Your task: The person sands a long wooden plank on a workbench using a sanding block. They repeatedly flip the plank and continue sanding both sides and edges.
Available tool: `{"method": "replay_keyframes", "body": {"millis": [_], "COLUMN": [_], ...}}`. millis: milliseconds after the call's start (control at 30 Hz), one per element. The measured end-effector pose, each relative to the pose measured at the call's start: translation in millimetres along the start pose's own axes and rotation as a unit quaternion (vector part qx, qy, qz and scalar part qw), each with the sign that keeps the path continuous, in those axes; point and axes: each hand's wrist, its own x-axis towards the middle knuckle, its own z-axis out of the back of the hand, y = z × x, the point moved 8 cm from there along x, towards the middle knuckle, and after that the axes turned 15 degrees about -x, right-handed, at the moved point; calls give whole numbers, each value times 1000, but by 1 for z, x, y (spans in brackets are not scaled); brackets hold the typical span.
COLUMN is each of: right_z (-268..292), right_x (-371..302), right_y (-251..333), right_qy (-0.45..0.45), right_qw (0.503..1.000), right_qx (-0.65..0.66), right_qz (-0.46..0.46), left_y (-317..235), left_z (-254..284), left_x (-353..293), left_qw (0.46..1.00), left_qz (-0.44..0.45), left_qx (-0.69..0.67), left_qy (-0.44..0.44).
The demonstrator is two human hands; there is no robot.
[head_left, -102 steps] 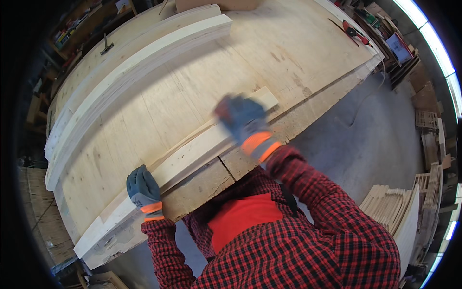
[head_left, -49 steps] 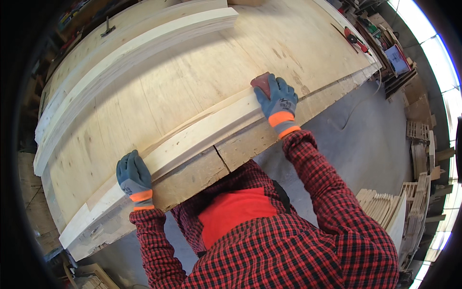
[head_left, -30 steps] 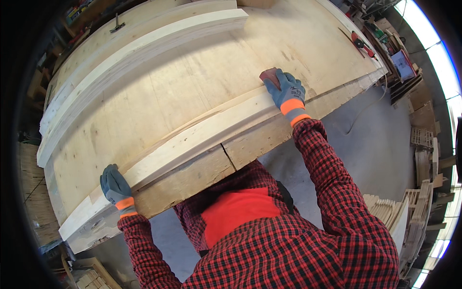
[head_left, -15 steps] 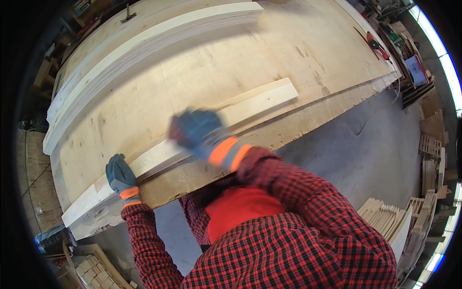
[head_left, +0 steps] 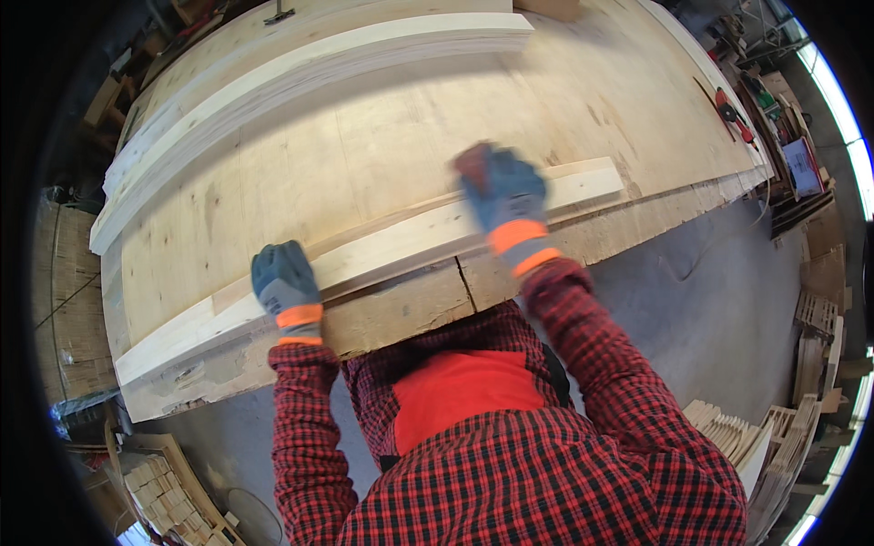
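Observation:
A long pale wooden board (head_left: 391,250) lies along the near edge of the worktable, its far end at the right. My left hand (head_left: 285,280), in a blue-grey glove with an orange cuff, is closed over the board left of its middle. Toward the board's right part, my right hand (head_left: 508,193), gloved alike and blurred by motion, grips a reddish-brown piece that looks like sandpaper (head_left: 472,166). That hand is over the board; whether the piece touches the wood is hidden.
A stack of long boards (head_left: 309,68) lies across the back of the plywood worktable (head_left: 364,150). A red and black tool (head_left: 731,111) sits at the right edge. Cut wood pieces fill a crate (head_left: 173,491) at lower left. More slats (head_left: 728,428) stand at lower right.
My right hand has swept rightward along the board with the reddish-brown piece. My left hand has shifted to the right along it, and the view has shifted slightly.

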Motion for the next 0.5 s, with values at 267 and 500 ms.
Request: {"method": "replay_keyframes", "body": {"millis": [267, 500], "right_z": [19, -12], "right_x": [-22, 15], "right_y": [84, -149], "right_qy": [-46, -30], "right_qw": [982, 985], "right_qx": [72, -108], "right_qz": [170, -132], "left_y": [33, 141], "left_z": [21, 72], "left_x": [1, -28], "left_qw": [998, 999], "left_qz": [-36, 26], "left_qx": [-52, -18], "left_qy": [-4, -6]}}
